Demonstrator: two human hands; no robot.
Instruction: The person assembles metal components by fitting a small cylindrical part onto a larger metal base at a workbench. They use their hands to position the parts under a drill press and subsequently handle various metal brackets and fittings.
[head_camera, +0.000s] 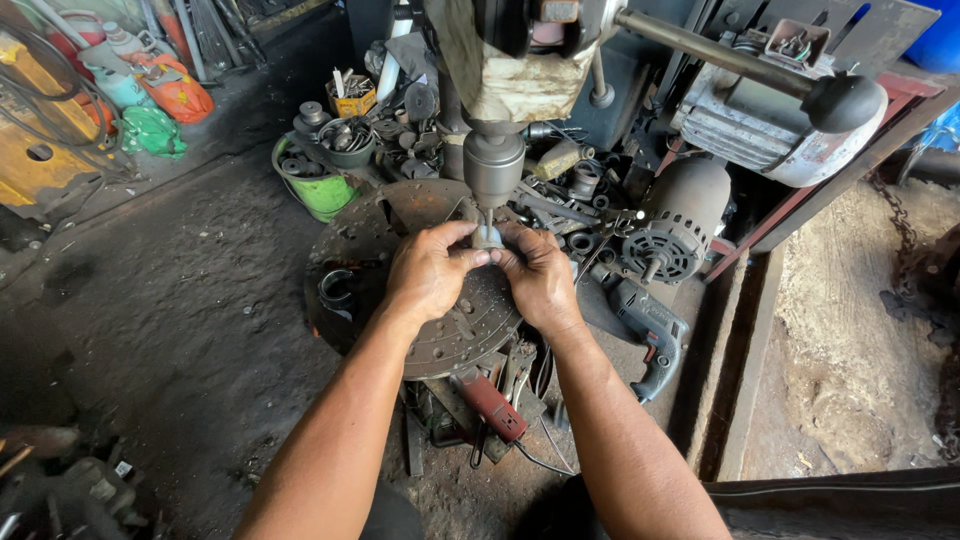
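Head view looks down on a drill press in a messy workshop. Both hands meet under the drill chuck (493, 165). The left hand (432, 272) and the right hand (540, 277) pinch a small grey metal part (487, 238) between their fingers (468, 257), right below the drill bit (484, 214). The part sits on the round metal plate (450, 335) of the press, which is full of little holes.

What could go wrong? The fingers are very close to the bit. If the bit spins and grabs the part, it could twist out of the pinch and cut or pull the fingers. The part is tiny and held only by fingertips, so it could slip sideways. A red power tool (492, 404) and a grey hand drill (650, 335) lie just beside the plate, with cords near the arms that might snag.
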